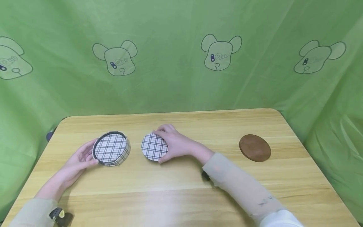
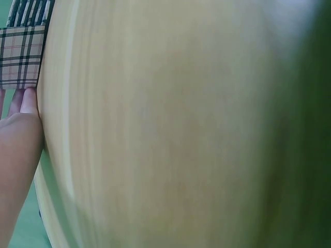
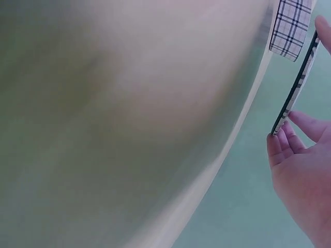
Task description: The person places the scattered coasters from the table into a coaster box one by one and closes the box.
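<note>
My left hand (image 1: 77,162) grips the left edge of a round plaid coaster holder (image 1: 125,153), thumb at its near side and fingers behind. The holder has a dark inner rim and a plaid inside, and is tilted toward me. In the left wrist view its plaid side wall (image 2: 20,57) shows above the fingertips. My right hand (image 1: 177,143) holds a thin, round plaid coaster (image 1: 153,147) by its right edge, just right of the holder. Edge-on in the right wrist view, the coaster (image 3: 296,88) has a dark underside, with fingers at both ends.
A round brown coaster (image 1: 255,148) lies flat at the right of the wooden table (image 1: 181,201). Green cloth (image 1: 170,88) with printed mouse heads hangs behind the table and along both sides.
</note>
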A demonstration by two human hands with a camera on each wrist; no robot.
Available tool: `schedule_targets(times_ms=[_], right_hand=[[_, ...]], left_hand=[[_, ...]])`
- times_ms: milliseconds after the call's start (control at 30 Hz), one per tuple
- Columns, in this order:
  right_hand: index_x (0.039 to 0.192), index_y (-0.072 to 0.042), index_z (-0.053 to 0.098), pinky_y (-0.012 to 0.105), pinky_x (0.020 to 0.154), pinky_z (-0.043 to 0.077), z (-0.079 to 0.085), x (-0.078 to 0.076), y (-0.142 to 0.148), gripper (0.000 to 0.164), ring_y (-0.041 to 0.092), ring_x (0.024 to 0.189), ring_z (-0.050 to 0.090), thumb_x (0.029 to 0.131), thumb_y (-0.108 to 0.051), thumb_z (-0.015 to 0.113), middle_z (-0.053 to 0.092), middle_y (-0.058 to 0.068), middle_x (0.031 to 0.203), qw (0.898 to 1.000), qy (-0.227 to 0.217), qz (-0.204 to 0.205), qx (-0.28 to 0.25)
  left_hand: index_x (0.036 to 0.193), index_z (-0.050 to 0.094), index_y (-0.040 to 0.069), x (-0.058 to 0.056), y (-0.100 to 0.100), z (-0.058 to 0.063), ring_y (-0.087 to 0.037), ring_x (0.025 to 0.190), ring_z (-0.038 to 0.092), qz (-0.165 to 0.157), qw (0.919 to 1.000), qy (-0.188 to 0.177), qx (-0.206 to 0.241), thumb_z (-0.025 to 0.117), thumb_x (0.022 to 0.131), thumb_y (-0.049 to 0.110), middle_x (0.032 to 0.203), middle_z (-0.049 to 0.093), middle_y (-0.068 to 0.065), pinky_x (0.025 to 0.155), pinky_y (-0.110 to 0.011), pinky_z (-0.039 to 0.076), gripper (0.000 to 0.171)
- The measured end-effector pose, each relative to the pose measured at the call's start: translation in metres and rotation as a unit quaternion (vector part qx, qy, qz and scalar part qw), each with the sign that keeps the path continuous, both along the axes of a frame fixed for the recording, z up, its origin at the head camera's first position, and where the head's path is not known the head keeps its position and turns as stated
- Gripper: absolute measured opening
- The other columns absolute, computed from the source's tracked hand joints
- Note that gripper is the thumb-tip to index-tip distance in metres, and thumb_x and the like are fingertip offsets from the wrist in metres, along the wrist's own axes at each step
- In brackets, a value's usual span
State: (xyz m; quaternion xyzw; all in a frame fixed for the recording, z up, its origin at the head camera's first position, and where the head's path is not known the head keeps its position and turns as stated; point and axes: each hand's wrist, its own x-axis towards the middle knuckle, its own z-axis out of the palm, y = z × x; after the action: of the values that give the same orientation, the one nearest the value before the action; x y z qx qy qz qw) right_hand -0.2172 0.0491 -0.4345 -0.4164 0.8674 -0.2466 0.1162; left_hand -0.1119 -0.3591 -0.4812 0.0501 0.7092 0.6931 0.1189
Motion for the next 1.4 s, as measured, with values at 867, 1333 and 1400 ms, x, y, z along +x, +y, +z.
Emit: schedule_targets(times_ms=[867,1333,1400], right_hand=[[0.162,-0.004,0.039,0.047,0.127,0.042,0.004,0.005,-0.032,0.118,0.030,0.146,0.036,0.069,-0.044,0.099,0.041,0.017,0.158,1.000,-0.018,0.007,0.001],[0.163,-0.004,0.037,0.046,0.129,0.037,0.020,0.008,-0.067,0.119,0.030,0.150,0.033,0.070,-0.044,0.099,0.039,0.015,0.162,1.000,0.008,0.012,-0.003],[0.164,-0.006,0.037,0.043,0.130,0.037,0.021,0.009,-0.073,0.119,0.029,0.151,0.033,0.070,-0.046,0.098,0.039,0.015,0.163,1.000,0.020,0.012,0.001]], left_hand=[[0.170,0.014,0.011,-0.001,0.002,0.006,0.024,0.124,0.047,-0.005,0.9993,-0.023,-0.029,0.063,0.097,-0.008,0.174,-0.002,-0.029,0.107,-0.003,0.042,0.090],[0.169,0.009,0.003,0.003,0.002,0.000,0.016,0.130,0.050,-0.013,0.9996,-0.008,0.024,0.058,0.099,-0.011,0.170,0.032,-0.007,0.106,-0.003,0.044,0.087],[0.169,0.010,0.002,0.003,0.003,-0.001,0.016,0.131,0.051,-0.014,0.9993,-0.004,0.033,0.058,0.098,-0.012,0.159,0.046,0.012,0.106,-0.002,0.044,0.086]])
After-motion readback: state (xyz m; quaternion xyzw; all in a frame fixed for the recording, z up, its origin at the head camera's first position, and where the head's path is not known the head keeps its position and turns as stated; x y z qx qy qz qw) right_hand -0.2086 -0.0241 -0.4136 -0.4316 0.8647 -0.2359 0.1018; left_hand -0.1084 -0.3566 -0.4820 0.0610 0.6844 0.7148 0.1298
